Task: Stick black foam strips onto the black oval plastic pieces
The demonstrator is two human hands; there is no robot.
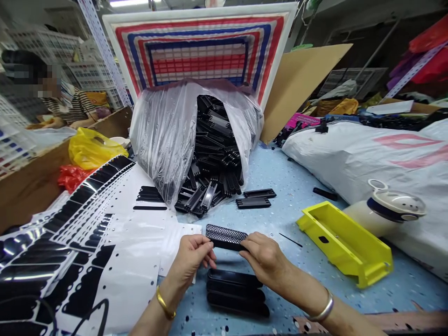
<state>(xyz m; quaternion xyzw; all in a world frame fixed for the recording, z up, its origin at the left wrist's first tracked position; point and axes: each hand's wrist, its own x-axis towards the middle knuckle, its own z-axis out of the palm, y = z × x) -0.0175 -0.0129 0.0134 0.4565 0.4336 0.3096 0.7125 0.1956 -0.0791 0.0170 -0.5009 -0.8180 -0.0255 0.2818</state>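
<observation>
A long black plastic piece (227,239) with a perforated, mesh-like top is held level above the blue table. My left hand (196,252), with a gold bracelet on its wrist, pinches the left end between thumb and fingers. At the right end, the fingers of my right hand (268,256) close on it; that wrist wears a silver bangle. Just below my hands, several smooth black rounded pieces (235,295) lie side by side on the table. White sheets with black die-cut strips (140,270) spread out to the left.
Behind, a clear plastic bag (164,135) spills black parts (215,135) in front of a striped basket (201,28). A yellow bin (345,247), a cream jug (385,212) and a white sack (367,154) stand right. Another person (70,102) sits at far left.
</observation>
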